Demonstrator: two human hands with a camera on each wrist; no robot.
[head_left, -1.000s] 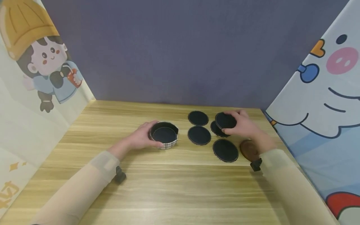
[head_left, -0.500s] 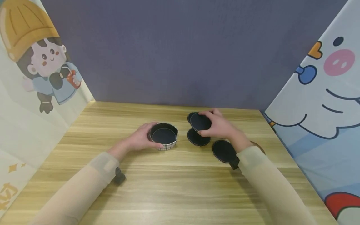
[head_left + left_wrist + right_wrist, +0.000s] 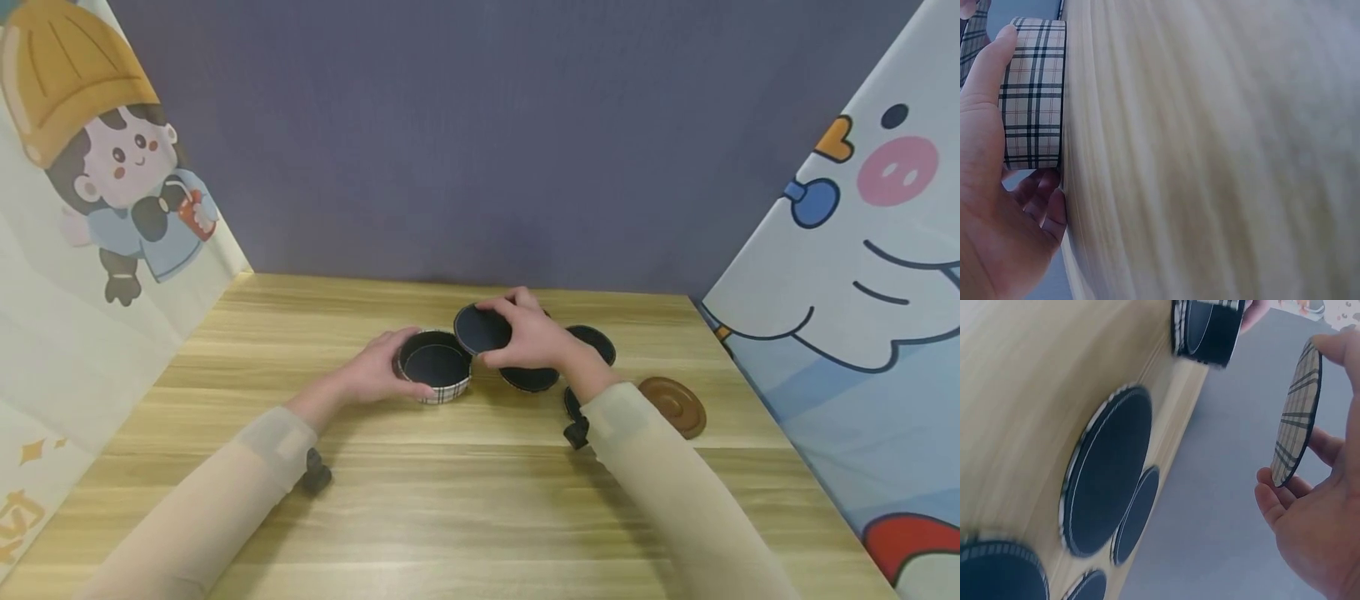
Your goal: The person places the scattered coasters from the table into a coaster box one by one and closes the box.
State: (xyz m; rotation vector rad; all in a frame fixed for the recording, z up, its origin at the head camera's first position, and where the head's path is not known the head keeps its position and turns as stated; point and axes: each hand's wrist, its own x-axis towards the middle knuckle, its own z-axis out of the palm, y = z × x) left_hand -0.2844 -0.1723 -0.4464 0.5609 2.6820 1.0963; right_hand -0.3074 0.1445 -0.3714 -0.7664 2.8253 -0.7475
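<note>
My left hand (image 3: 375,367) grips the round coaster holder (image 3: 448,392) from its left side, thumb along the near wall. Its outside is plaid, its inside black, and the wall has a gap on the right. In the left wrist view the plaid wall (image 3: 1034,94) stands upright on the table between thumb and fingers. My right hand (image 3: 536,337) pinches a round coaster (image 3: 478,329) by its edges, raised and tilted right by the holder's right rim. The right wrist view shows that coaster's plaid underside (image 3: 1297,419). Several black coasters (image 3: 1107,475) lie flat below the right hand.
Right of the holder lie a near coaster (image 3: 530,381) and a back-right coaster (image 3: 596,340), both partly covered by the right arm. A brown round piece (image 3: 672,407) with a raised centre lies farther right on the wooden table (image 3: 450,500). A grey-blue wall (image 3: 480,150) rises behind.
My right hand has carried the coaster leftward from the right-hand group, over the other coasters, to beside the holder. The brown piece has come into full view. My left hand stays on the holder.
</note>
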